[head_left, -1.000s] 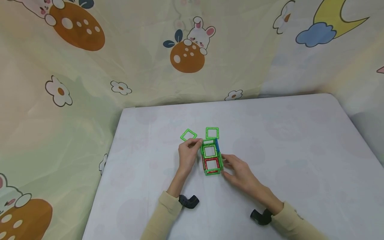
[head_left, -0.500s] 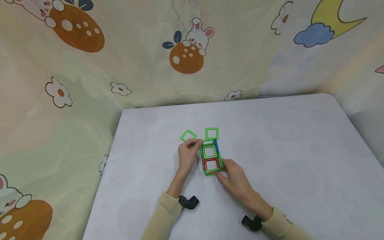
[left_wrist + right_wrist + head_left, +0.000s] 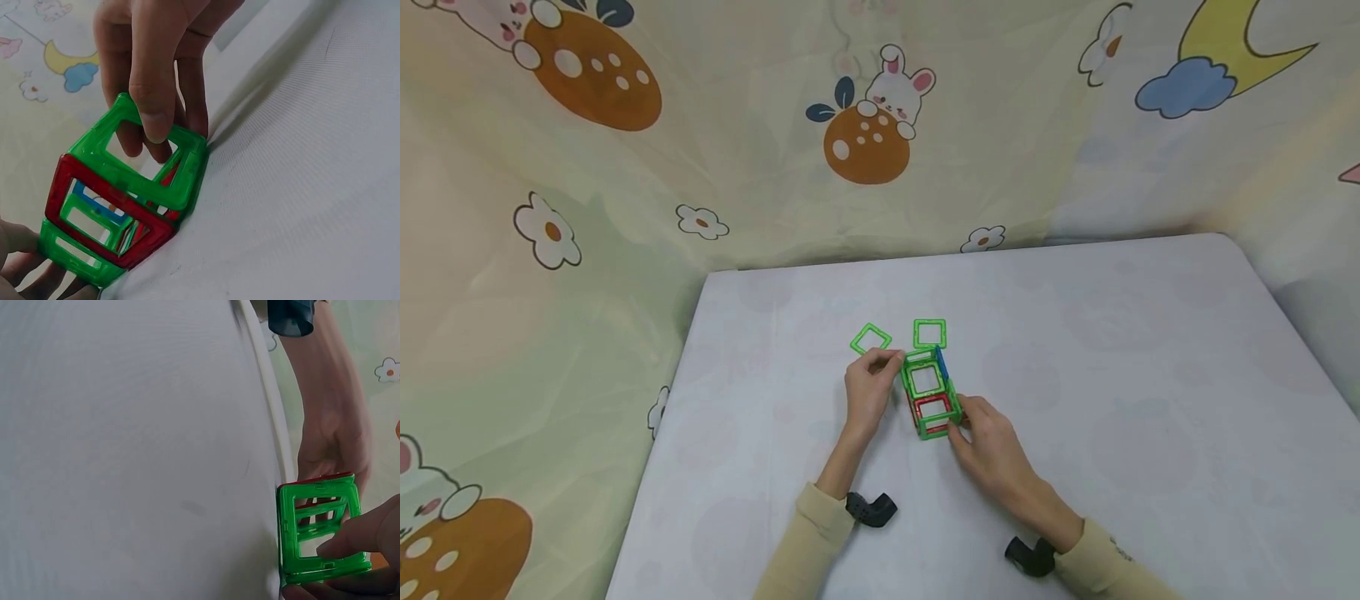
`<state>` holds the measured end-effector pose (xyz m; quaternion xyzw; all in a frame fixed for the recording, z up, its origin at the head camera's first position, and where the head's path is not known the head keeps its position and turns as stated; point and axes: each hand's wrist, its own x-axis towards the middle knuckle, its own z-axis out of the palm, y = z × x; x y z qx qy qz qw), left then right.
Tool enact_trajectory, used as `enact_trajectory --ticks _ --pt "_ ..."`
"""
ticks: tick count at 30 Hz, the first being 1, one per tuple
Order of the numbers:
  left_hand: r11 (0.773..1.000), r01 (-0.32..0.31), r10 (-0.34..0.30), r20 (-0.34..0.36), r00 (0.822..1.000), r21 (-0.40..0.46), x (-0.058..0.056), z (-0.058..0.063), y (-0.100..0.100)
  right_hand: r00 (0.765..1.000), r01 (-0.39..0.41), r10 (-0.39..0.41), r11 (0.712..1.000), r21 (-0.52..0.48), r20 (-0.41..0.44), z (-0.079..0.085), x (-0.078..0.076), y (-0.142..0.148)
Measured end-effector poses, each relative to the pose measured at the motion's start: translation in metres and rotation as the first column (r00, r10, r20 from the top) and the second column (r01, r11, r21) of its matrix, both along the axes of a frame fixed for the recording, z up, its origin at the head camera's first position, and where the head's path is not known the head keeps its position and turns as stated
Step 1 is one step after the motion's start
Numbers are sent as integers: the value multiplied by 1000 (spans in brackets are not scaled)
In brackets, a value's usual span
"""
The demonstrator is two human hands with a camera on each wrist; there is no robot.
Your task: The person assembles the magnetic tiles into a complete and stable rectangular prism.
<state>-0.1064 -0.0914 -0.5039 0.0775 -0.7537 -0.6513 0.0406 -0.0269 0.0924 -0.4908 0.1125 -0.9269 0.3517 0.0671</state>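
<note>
A box-like structure of magnetic tiles [image 3: 929,395], mostly green with red and blue frames, lies between the hands on the table. My left hand [image 3: 867,392] pinches a green tile at its far left corner; in the left wrist view the thumb [image 3: 155,122] reaches over the green frame [image 3: 134,178], beside a red frame [image 3: 59,187]. At the near right end, my right hand [image 3: 992,450] grips the structure. In the right wrist view, its thumb [image 3: 350,540] lies across the square green end tile [image 3: 287,525], with fingers under the lower edge.
Two loose green square tiles lie just beyond the structure: one turned like a diamond [image 3: 881,332], one straight [image 3: 917,334]. A white-covered table [image 3: 1112,375] extends around them. Patterned cloth [image 3: 745,150] hangs behind and at the sides.
My right hand has come in from the right and taken hold of the structure's near end. That end has swung slightly right. My left hand stays at the far left corner.
</note>
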Motion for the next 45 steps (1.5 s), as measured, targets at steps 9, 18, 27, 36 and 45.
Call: enact_trajectory --ticks 9,18,27,36,45 --pt "1000 6 -6 -15 1000 3 4 -3 -1 1000 -2 2 1000 -19 8 0 -8 7" --pt "998 12 -14 -27 1000 -56 11 1 -1 1000 17 -16 999 -44 17 2 -16 14" --pt "991 14 -15 -11 1000 -133 23 10 -3 1000 24 -24 996 -82 3 -1 -27 24" --pt "986 37 -32 37 999 -163 34 18 -1 1000 -10 8 996 -90 -22 -1 -38 32" --pt "968 123 -103 103 989 -217 44 20 -3 998 -62 61 995 -80 -6 -3 -51 41"
